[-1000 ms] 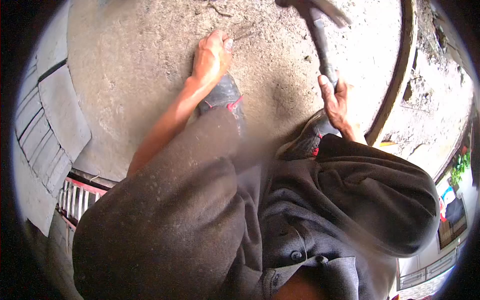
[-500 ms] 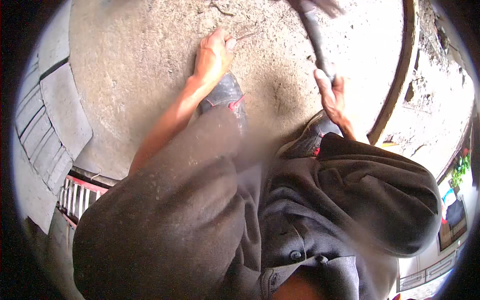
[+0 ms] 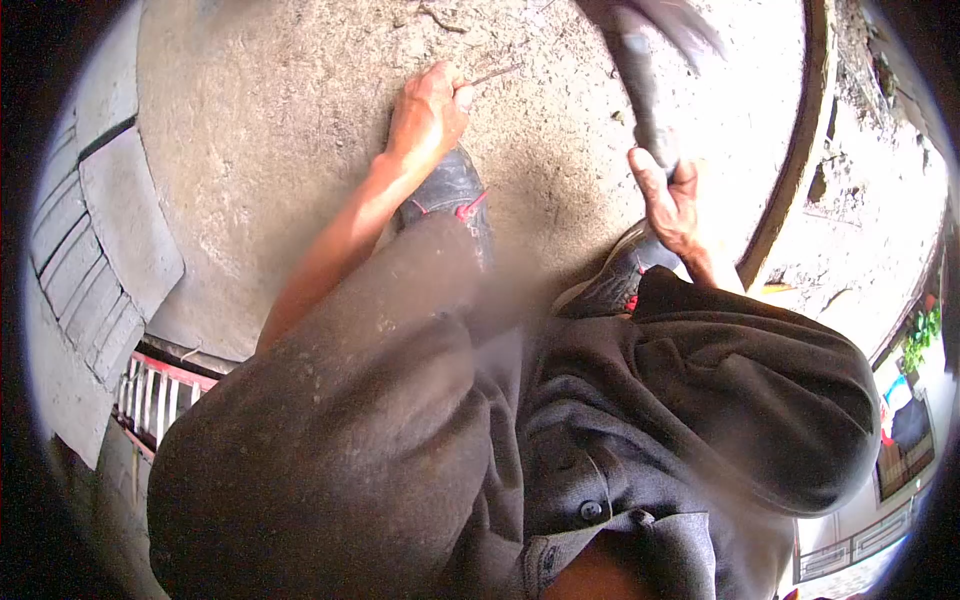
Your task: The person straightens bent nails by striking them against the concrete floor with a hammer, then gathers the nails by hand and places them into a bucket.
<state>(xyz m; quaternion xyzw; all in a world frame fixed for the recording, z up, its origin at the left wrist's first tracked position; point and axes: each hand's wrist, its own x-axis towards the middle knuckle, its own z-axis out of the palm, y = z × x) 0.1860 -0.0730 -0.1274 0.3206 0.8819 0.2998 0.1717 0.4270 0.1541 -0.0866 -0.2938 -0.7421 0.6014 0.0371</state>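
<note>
My left hand point(image 3: 428, 118) is closed low over the ground, just beyond the toe of my left shoe point(image 3: 448, 182). From its thumb and fingers a thin dark rod point(image 3: 497, 73) sticks out to the right. My right hand point(image 3: 670, 205) grips the near end of a dark-handled tool point(image 3: 641, 90). The tool's wider dark head is smeared by motion and partly cut off by the top edge of the view, so its kind is unclear. Below the right hand is my right shoe point(image 3: 612, 272), with red laces.
Rough, gritty concrete ground point(image 3: 270, 130) lies under the hands. Grey slabs point(image 3: 125, 215) and a red-and-white slatted thing point(image 3: 165, 400) are at left. A curved raised edge point(image 3: 795, 170) bounds the right side. My knees in dark cloth point(image 3: 330, 450) fill the foreground.
The tool's blurred head has shifted slightly right and downward, and my right hand has turned a little with it. My left hand and the thin rod have barely moved.
</note>
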